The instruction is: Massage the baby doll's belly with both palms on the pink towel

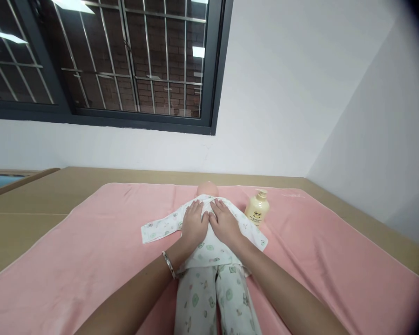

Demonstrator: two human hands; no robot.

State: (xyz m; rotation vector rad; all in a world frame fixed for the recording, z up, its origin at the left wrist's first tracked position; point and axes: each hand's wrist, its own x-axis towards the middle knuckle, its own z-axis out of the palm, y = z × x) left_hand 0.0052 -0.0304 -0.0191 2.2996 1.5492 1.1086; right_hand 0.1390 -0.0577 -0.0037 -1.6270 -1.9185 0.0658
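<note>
1. On the pink towel [91, 260], at mid-frame, one doll [209, 251] lies on its back, bare head toward the wall, legs toward the viewer.
2. Left hand [194, 224]: palm down on the doll's chest, fingers spread flat and gripping nothing. One bracelet [168, 264] circles the wrist.
3. Right hand [223, 222]: likewise flat on the chest, fingers extended and open, touching the left hand at the thumbs.
4. Shirt [209, 232]: one white printed garment under both palms. One sleeve [159, 228] lies spread out flat to the left; the other is partly hidden by the right forearm.
5. Trousers [212, 298]: one matching pair, two legs running off the lower edge.
6. Bottle [257, 208]: one cream pump bottle, upright on the towel just beside the doll's shoulder, touching neither hand.
7. Handling, as judged: the cloth looks thin, soft and light, likely to wrinkle or slide over the smooth doll body beneath; flat palm pressure suits it, and hems or sleeve ends offer the best pinch points. The doll itself appears light and rigid enough to lift at the torso.
8. Table [28, 204]: one tan surface under the towel; one barred window [125, 60] above.
</note>
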